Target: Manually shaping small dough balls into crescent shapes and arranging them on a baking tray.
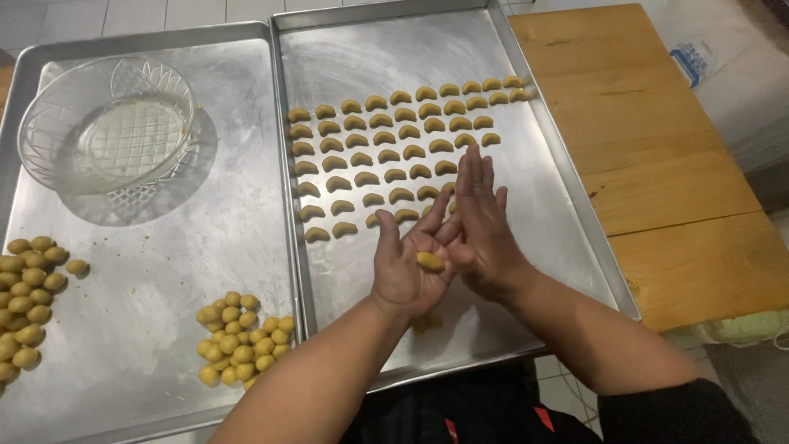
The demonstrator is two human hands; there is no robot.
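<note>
Rolling a small yellow dough piece (pixel 430 261) between two bare palms, above the near half of the right-hand metal tray (pixel 567 247). Left hand (pixel 408 267) turned palm up, fingers spread loose and unclenched, cradling the dough piece in the hollow of the palm. Right hand (pixel 485 238) laid edge-on against it from 3 o'clock, fingers straight and together, pointing to 12 o'clock, pressing flat rather than gripping anything. Just beyond the fingertips, at 12 o'clock, rows of crescent-shaped dough pieces (pixel 394 152) lined up across the same tray, reaching its far right rim. At 9 o'clock, on the left-hand metal tray (pixel 164 263), a heap of round dough balls (pixel 242 339) close to the seam between the trays, and a second heap of balls (pixel 26 300) at the far left edge. At 10 o'clock, an empty clear glass bowl (pixel 107 123) with a cut pattern resting on that left tray. At 2 o'clock, bare wooden desk (pixel 657 164) beside the right tray.
</note>
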